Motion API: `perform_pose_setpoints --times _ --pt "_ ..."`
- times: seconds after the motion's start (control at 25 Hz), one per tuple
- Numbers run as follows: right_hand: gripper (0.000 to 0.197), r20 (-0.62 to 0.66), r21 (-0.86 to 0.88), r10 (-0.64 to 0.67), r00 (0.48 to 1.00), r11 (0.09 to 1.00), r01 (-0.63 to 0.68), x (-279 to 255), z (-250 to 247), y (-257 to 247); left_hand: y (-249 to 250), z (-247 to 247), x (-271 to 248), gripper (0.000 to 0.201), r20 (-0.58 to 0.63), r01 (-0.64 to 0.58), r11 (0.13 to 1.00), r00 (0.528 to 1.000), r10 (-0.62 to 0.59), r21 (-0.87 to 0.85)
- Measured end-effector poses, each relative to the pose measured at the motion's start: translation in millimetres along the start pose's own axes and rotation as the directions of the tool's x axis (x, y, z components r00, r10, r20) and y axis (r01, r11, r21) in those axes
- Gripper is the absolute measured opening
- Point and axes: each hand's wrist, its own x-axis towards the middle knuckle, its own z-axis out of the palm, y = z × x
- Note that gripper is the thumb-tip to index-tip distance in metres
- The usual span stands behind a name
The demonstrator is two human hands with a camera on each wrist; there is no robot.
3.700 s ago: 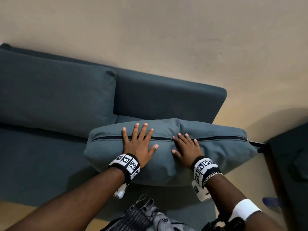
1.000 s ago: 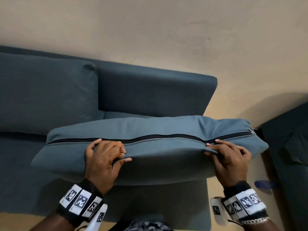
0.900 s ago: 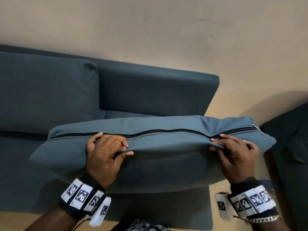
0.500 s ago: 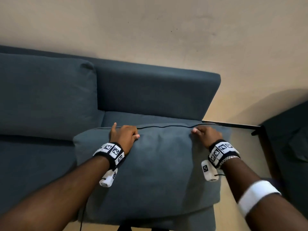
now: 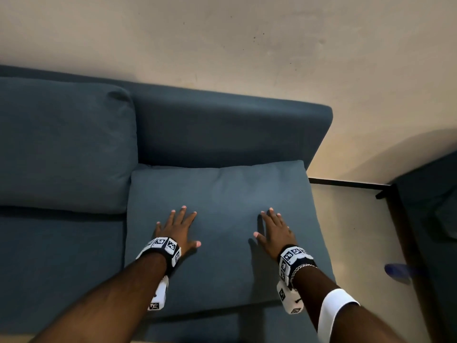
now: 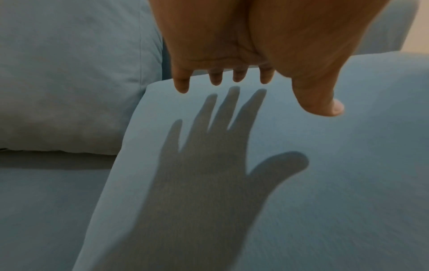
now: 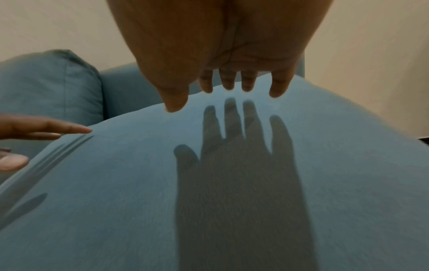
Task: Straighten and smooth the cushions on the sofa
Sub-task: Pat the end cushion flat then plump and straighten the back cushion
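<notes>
A blue-grey cushion (image 5: 222, 194) lies flat on the right end of the sofa (image 5: 222, 129) seat, its far edge against the backrest. My left hand (image 5: 176, 229) and right hand (image 5: 274, 229) are over its middle, side by side, fingers straight and spread, holding nothing. In the left wrist view the left hand (image 6: 294, 91) casts a separate shadow on the cushion (image 6: 325, 183), so it hovers just above. The right hand (image 7: 204, 86) does the same over the cushion (image 7: 116, 201). A second cushion (image 5: 64, 144) leans against the backrest at the left.
A beige wall rises behind the sofa. Bare floor (image 5: 358, 231) lies to the right, with a black bar (image 5: 346, 183) along the wall base. Dark furniture (image 5: 432, 219) stands at the right edge and a small blue object (image 5: 395, 271) lies beside it.
Both hands gripped the cushion's zip edge a second ago. The cushion now lies flat on the seat, and the hands have let go and drawn back to its middle with fingers spread.
</notes>
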Motion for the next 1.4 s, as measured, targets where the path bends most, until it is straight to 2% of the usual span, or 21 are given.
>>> perform_pose_setpoints --times 0.16,0.32,0.4,0.48,0.52,0.6,0.68,0.72,0.76,0.8,0.84,0.88,0.96,1.08,1.12,1.2,1.24,1.28,1.32,1.36,1.4 --pt "0.091 -0.141 -0.028 0.048 0.989 0.998 -0.052 24.5 8.5 -5.5 9.9 -15.0 26.5 0.108 -0.015 0.008 0.998 1.000 -0.008 -0.060" --pt "0.088 0.058 0.003 0.086 0.995 0.996 -0.087 33.2 15.0 -11.7 59.3 -33.9 50.5 0.113 -0.018 -0.136 0.990 0.991 0.135 -0.035" --pt "0.085 -0.011 0.005 0.058 0.998 0.998 -0.058 45.4 -14.0 -11.0 94.1 -47.2 66.9 0.118 -0.006 -0.182 0.983 0.983 0.182 -0.020" --pt "0.083 -0.208 0.058 0.043 0.977 0.998 -0.031 60.9 -60.6 -7.8 118.1 -51.0 82.7 0.124 0.051 -0.150 0.989 0.987 0.150 -0.019" --pt "0.082 -0.356 0.125 0.049 0.933 0.992 -0.005 69.6 -90.8 -2.6 126.1 -46.7 91.1 0.128 0.092 -0.114 0.993 0.989 0.117 -0.033" --pt "0.079 -0.660 0.231 0.063 0.748 0.965 0.122 87.4 -157.1 8.9 131.9 -29.7 103.1 0.136 0.134 -0.050 0.998 0.989 0.055 -0.037" --pt "0.077 -0.823 0.328 0.182 0.539 0.925 0.189 112.7 -191.7 25.9 129.5 -7.7 111.9 0.140 0.137 -0.016 1.000 0.990 0.018 -0.015" --pt "0.076 -0.839 0.363 0.241 0.488 0.916 0.171 133.3 -187.3 37.7 127.9 2.9 114.8 0.140 0.133 -0.003 1.000 0.991 0.006 -0.019" --pt "0.077 -0.812 0.351 0.250 0.527 0.931 0.098 151.2 -169.9 47.0 126.8 9.3 112.8 0.139 0.121 0.005 1.000 0.993 -0.003 -0.017" --pt "0.079 -0.703 0.289 0.210 0.679 0.957 0.003 170.9 -137.1 57.6 127.5 17.3 114.5 0.139 0.109 0.014 1.000 0.994 -0.013 -0.014" --pt "0.085 -0.438 0.162 0.163 0.884 0.982 -0.101 185.3 -93.3 67.6 129.2 24.7 115.7 0.139 0.110 0.021 1.000 0.994 -0.021 0.003" --pt "0.091 -0.167 0.027 0.155 0.974 0.988 -0.152 198.9 -53.0 79.7 132.0 31.3 116.2 0.139 0.119 0.026 0.999 0.992 -0.028 0.018" --pt "0.086 0.050 -0.044 0.197 0.979 0.980 -0.195 215.2 -36.9 86.3 137.4 40.3 123.2 0.140 0.109 0.049 0.998 0.993 -0.054 0.049" --pt "0.075 -0.271 0.152 0.089 0.958 0.987 -0.049 201.8 -96.4 79.1 142.2 44.2 131.6 0.141 0.122 0.087 0.995 0.988 -0.092 0.047" --pt "0.073 -0.448 0.237 0.061 0.892 0.970 0.053 187.2 -117.0 76.1 141.9 43.4 134.5 0.141 0.127 0.090 0.995 0.987 -0.096 0.050" --pt "0.069 -0.746 0.335 0.102 0.658 0.911 0.239 156.6 -121.0 80.5 141.8 42.5 138.4 0.142 0.140 0.102 0.993 0.984 -0.109 0.057" --pt "0.069 -0.770 0.296 0.107 0.630 0.933 0.204 144.4 -100.2 84.9 142.1 43.2 137.2 0.142 0.135 0.109 0.992 0.984 -0.116 0.058" --pt "0.072 -0.703 0.190 0.027 0.711 0.970 0.150 138.5 -72.5 86.6 143.1 43.8 137.6 0.143 0.126 0.113 0.992 0.985 -0.120 0.064" --pt "0.076 -0.470 0.033 -0.099 0.877 0.991 0.129 142.6 -37.0 90.2 144.7 41.5 138.6 0.144 0.146 0.119 0.991 0.981 -0.128 0.068" --pt "0.079 -0.204 -0.070 -0.113 0.973 0.992 0.100 144.3 -5.0 100.4 148.2 42.9 134.0 0.144 0.169 0.128 0.989 0.976 -0.138 0.072" --pt "0.081 -0.037 -0.116 -0.083 0.996 0.990 0.078 159.9 0.1 107.5 150.4 44.6 138.3 0.145 0.146 0.130 0.989 0.980 -0.138 0.064"
